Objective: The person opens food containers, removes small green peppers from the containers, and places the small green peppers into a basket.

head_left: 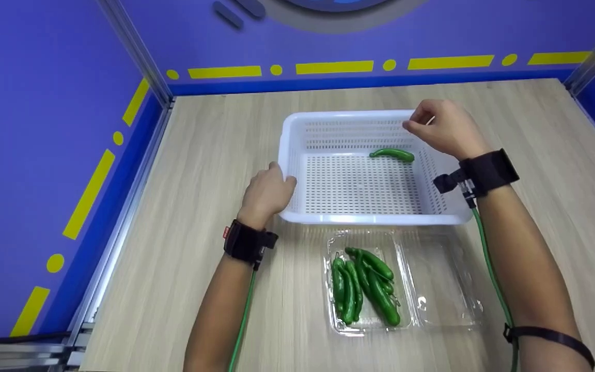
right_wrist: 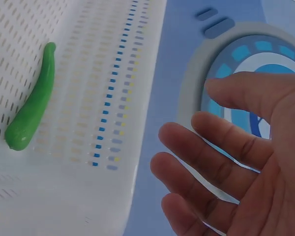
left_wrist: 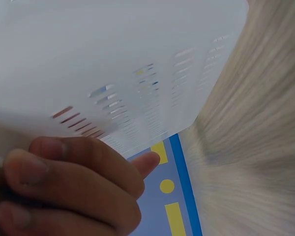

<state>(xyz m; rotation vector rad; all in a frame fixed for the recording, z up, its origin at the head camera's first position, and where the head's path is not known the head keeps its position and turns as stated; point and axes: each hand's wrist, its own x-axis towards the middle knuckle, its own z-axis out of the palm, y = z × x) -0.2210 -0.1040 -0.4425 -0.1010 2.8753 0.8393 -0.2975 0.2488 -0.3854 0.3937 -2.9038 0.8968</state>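
A white perforated basket (head_left: pixel 370 219) stands in the middle of the wooden table. One green pepper (head_left: pixel 391 154) lies alone on its floor toward the far right. My left hand (head_left: pixel 279 178) holds the basket's left rim, its fingers (left_wrist: pixel 69 187) curled against the outside wall (left_wrist: pixel 113 59). My right hand (head_left: pixel 421 124) hovers over the far right corner with relaxed fingers (right_wrist: pixel 226 162) and nothing in it. In the right wrist view the pepper (right_wrist: pixel 32 105) lies well left of that hand. In front of the basket, a clear plastic tray (head_left: pixel 331 315) holds several green peppers (head_left: pixel 367 284).
The tray's clear lid (head_left: pixel 444 289) lies open flat to its right. Purple walls with yellow marks (head_left: pixel 91 191) close in the table on the left and at the back. A metal rail (head_left: pixel 122 227) runs along the left edge. Green cables (head_left: pixel 488 258) trail from both wristbands.
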